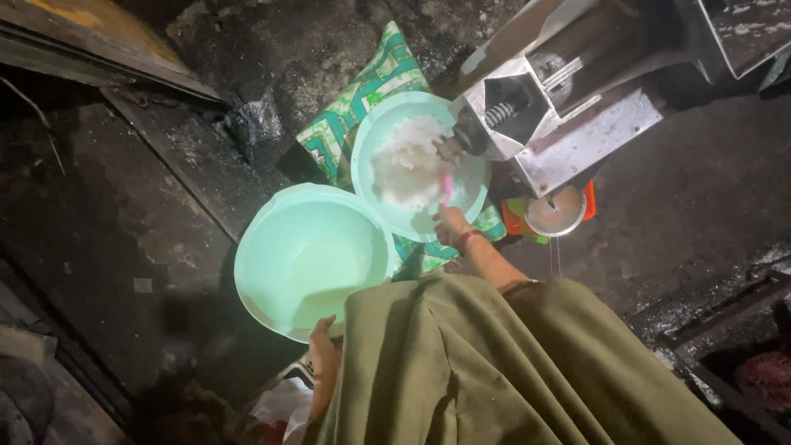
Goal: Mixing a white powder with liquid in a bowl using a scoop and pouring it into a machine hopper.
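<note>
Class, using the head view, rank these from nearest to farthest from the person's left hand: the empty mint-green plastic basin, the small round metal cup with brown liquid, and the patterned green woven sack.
1. Empty mint-green plastic basin: the left hand grips its near rim.
2. Patterned green woven sack: beyond the basin, under the second basin.
3. Small round metal cup: far right, below the metal machine.

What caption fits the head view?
Left hand on a green basin; right hand over a second basin.

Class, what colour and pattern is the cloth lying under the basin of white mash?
Green and white, in a geometric print: the cloth, best seen in the head view.
</note>
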